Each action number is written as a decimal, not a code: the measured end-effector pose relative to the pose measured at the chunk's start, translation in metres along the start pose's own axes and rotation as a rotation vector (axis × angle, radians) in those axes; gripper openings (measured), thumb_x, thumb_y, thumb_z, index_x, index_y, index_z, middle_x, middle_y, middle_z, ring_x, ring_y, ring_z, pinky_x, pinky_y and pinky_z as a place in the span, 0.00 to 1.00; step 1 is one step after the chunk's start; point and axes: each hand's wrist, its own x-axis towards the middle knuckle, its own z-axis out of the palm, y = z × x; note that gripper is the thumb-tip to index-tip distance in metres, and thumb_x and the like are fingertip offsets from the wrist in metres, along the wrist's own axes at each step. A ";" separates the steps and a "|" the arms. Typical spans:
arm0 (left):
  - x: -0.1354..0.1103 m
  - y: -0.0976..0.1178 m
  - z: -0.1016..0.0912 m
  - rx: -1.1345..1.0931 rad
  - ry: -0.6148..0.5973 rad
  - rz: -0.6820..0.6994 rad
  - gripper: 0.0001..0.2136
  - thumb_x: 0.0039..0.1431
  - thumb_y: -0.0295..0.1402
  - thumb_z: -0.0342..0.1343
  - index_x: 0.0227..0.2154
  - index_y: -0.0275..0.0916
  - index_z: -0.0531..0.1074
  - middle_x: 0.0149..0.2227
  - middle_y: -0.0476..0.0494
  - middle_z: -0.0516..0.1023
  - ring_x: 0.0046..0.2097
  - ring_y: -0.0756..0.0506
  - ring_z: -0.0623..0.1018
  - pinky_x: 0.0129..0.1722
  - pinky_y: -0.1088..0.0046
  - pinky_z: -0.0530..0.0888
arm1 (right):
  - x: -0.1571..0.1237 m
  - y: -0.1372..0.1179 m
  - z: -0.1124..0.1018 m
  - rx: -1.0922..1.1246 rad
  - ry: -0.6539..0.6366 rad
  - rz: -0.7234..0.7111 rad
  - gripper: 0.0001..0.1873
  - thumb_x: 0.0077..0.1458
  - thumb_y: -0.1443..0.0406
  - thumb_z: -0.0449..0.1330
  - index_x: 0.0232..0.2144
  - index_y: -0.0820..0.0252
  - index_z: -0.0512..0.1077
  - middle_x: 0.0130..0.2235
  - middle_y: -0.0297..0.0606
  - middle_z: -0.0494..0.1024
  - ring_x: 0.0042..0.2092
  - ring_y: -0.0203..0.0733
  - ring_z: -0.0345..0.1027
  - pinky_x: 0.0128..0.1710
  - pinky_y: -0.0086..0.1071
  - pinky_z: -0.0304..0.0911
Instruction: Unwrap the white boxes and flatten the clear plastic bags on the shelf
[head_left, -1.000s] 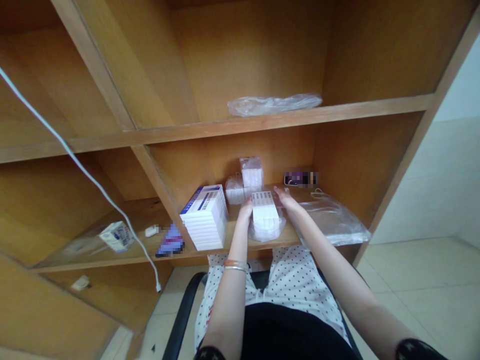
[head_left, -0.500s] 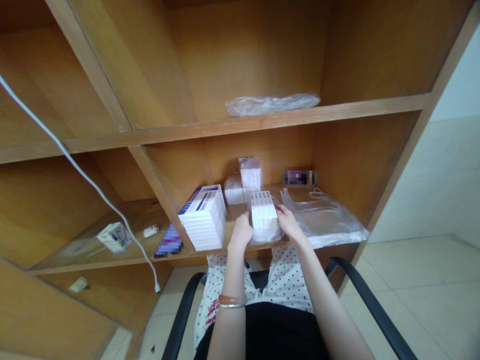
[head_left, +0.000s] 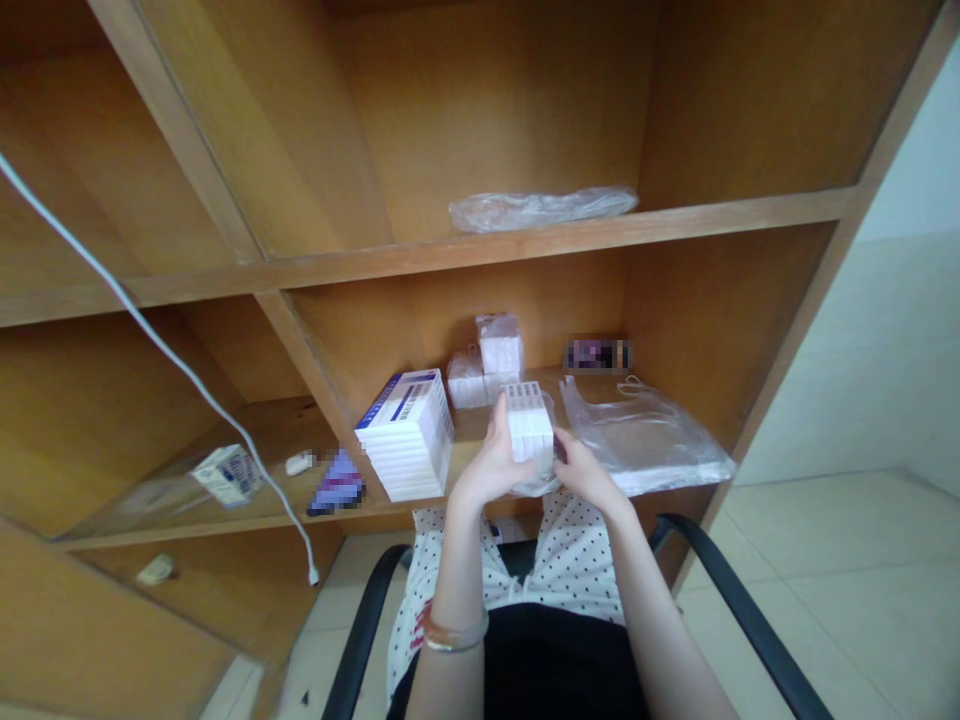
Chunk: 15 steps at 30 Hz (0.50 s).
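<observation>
A stack of small white boxes [head_left: 529, 428] stands near the front edge of the lower shelf, with rows of dark print on its top. A crumpled clear plastic bag [head_left: 538, 487] surrounds its lower part. My left hand [head_left: 491, 468] grips the stack from the left, fingers along its side and thumb at its front. At the right side, my right hand [head_left: 587, 472] is closed on the bag beside the boxes; its fingertips are partly hidden. Just left stands a taller pile of flat white-and-blue boxes [head_left: 409, 440]. Behind are plastic-wrapped white packs [head_left: 499, 345], one atop others.
Flat clear plastic bags [head_left: 652, 440] lie on the shelf at right. Another folded plastic bag [head_left: 544, 210] rests on the shelf above. A white cable [head_left: 187, 370] hangs across the left, near a small white-and-blue box [head_left: 229, 475]. Black chair armrests [head_left: 739, 610] flank my legs.
My left hand has moved up and right, from beside the stack to around its left side and front. The bag sits lower around the boxes, and my right hand has shifted slightly.
</observation>
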 end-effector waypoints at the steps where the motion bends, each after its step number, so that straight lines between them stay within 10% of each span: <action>1: 0.001 0.003 0.007 0.023 0.042 -0.024 0.47 0.43 0.28 0.59 0.65 0.34 0.41 0.66 0.29 0.49 0.66 0.36 0.52 0.64 0.57 0.53 | 0.000 -0.001 0.001 -0.009 0.002 0.002 0.33 0.42 0.79 0.48 0.53 0.63 0.66 0.52 0.45 0.74 0.52 0.44 0.68 0.56 0.40 0.59; 8: 0.011 0.016 0.050 0.338 0.358 -0.321 0.45 0.47 0.41 0.60 0.64 0.36 0.42 0.60 0.25 0.59 0.60 0.31 0.64 0.54 0.55 0.66 | -0.002 -0.005 0.001 -0.085 -0.010 0.024 0.27 0.46 0.77 0.50 0.50 0.65 0.68 0.48 0.48 0.76 0.49 0.46 0.70 0.51 0.38 0.62; 15: 0.014 0.000 0.030 0.130 0.556 -0.478 0.41 0.44 0.41 0.64 0.60 0.35 0.53 0.51 0.28 0.72 0.52 0.34 0.74 0.49 0.61 0.70 | -0.005 -0.002 0.002 -0.066 0.024 -0.040 0.37 0.38 0.81 0.47 0.52 0.63 0.69 0.52 0.44 0.74 0.53 0.44 0.67 0.58 0.39 0.57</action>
